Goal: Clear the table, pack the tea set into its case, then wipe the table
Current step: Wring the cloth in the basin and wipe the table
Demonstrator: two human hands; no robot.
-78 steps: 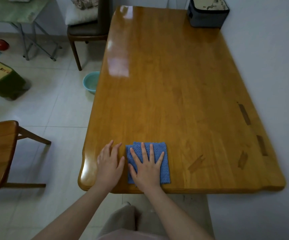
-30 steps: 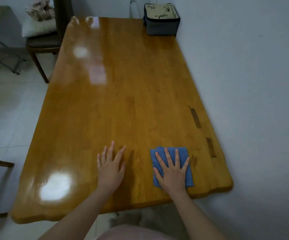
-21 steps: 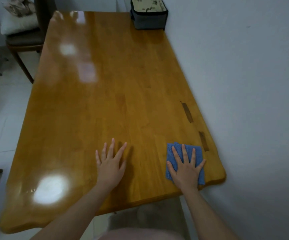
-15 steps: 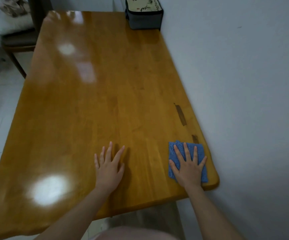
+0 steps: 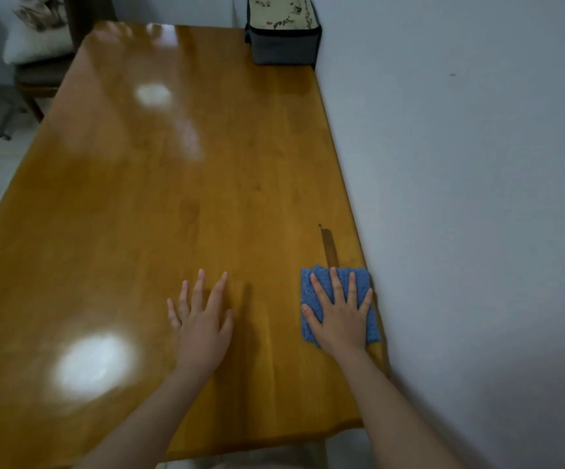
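Note:
A folded blue cloth (image 5: 374,328) lies on the glossy wooden table (image 5: 172,198), at its right edge against the wall and near the front corner. My right hand (image 5: 340,316) presses flat on the cloth with fingers spread, covering most of it. My left hand (image 5: 199,319) rests flat on the bare wood to the left of the cloth, fingers apart, holding nothing. The closed grey tea set case (image 5: 282,32), with a cream patterned lid, stands in the far right corner of the table.
A white wall (image 5: 460,198) runs along the table's right side. A dark chair (image 5: 37,76) with a white cushion stands at the far left corner. Pale floor tiles lie to the left. Dark marks (image 5: 329,247) show in the wood just beyond the cloth.
My right hand has slid the cloth from the front middle of the table rightward to the wall-side edge. My left hand has stayed flat on the wood. The view has swung right.

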